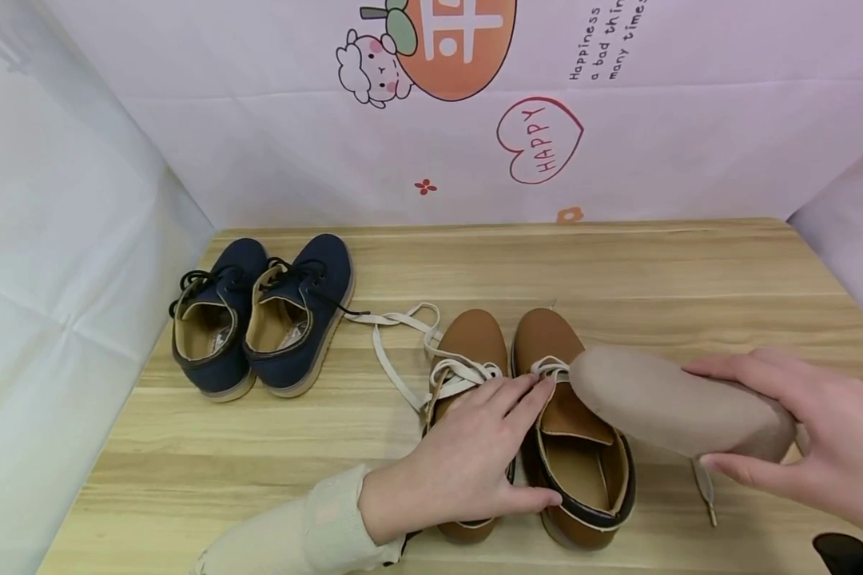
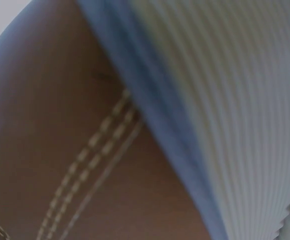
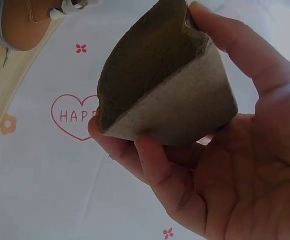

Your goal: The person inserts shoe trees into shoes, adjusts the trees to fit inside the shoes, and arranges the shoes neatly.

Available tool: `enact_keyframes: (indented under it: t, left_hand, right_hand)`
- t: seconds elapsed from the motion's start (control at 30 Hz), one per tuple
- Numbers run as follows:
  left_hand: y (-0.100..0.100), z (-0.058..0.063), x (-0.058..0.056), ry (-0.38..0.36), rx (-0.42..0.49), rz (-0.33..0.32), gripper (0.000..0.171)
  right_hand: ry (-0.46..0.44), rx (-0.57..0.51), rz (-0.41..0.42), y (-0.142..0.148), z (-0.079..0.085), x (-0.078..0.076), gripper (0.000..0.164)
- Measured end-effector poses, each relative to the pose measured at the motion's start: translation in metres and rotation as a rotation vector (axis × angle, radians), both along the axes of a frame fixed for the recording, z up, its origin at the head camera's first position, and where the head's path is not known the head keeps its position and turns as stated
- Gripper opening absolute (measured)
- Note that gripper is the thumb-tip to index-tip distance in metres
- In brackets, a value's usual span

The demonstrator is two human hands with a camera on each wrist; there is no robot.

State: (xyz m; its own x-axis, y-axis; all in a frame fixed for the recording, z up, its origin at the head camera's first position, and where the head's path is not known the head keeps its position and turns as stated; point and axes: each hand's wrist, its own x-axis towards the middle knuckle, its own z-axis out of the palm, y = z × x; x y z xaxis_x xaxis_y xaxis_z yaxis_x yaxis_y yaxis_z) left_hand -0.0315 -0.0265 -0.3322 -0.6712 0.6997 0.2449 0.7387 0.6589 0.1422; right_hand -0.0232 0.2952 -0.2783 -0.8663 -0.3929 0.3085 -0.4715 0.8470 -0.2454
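"What are we gripping?"
"Our right hand [image 1: 820, 435] grasps the cardboard form [image 1: 676, 403] above the table [image 1: 654, 263], near the brown shoes [image 1: 575, 415]."
"And our left hand [image 1: 467, 455]?"
"Ours rests across those shoes, fingers extended, touching rather than clasping."

A cream sleeve [image 1: 280, 535] is covering the left forearm, on the near left side of the brown shoes [image 1: 478, 331], and its plain cuff [image 1: 345, 511] is creasing near the wrist. Right of those shoes, the right hand [image 1: 834, 439] is showing bare.
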Motion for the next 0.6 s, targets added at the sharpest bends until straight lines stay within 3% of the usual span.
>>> enact_keyframes:
  t: [0.6]
  left_hand:
    - [-0.001, -0.001, -0.001, -0.019, 0.0, 0.0, 0.106]
  right_hand:
    - [0.015, 0.155, 0.251, -0.005, -0.011, 0.016, 0.088]
